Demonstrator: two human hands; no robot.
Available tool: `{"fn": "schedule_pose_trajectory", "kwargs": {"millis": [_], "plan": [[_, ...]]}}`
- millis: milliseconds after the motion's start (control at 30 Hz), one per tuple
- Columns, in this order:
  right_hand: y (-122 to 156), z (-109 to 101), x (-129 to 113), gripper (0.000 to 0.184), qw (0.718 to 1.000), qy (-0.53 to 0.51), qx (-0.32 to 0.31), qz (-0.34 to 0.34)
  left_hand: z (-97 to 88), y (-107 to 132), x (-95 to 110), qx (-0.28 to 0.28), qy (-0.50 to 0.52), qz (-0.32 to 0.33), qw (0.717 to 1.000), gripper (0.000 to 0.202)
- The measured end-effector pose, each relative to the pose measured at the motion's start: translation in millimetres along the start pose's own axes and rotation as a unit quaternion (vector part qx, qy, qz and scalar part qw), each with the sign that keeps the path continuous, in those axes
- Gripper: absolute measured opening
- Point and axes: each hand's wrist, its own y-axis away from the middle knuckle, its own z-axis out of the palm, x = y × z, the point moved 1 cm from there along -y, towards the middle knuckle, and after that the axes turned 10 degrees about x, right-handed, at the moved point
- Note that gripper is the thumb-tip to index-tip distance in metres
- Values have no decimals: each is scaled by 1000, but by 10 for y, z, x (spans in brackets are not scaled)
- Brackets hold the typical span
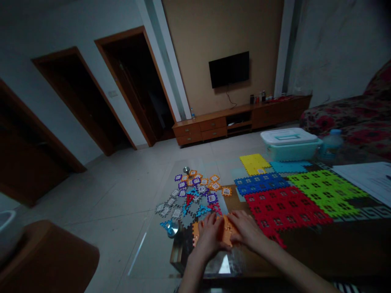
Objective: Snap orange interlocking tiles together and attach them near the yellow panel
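Admittedly, your left hand (pixel 210 232) and right hand (pixel 246 228) partly hide orange tiles (pixel 227 230), fingers (pixel 210 219) half-curled, whether gripping I can't tell.

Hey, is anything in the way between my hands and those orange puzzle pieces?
Nothing visible. The left hand and right hand appear to touch the orange pieces directly. The loose gray pieces lie off to the left, and the red panel to the right.

Dim light, wide-angle slant toward edges, glare on glass tabletop (pixel 225 265)
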Motion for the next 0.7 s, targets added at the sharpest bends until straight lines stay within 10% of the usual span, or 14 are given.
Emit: {"fn": "schedule_pose_trajectory", "kwargs": {"millis": [267, 500, 700], "plan": [[0, -6, 114, 100, 999, 26, -32, 6, -85, 78, -79, -12, -25, 11, 1000, 95], [1, -110, 55, 82, 1000, 0, -17, 20, -103, 94, -3, 0, -54, -4, 999, 94], [61, -134, -84, 52, 993, -49, 42, 103, -293, 182, -290, 160, 17, -206, 965, 64]]}}
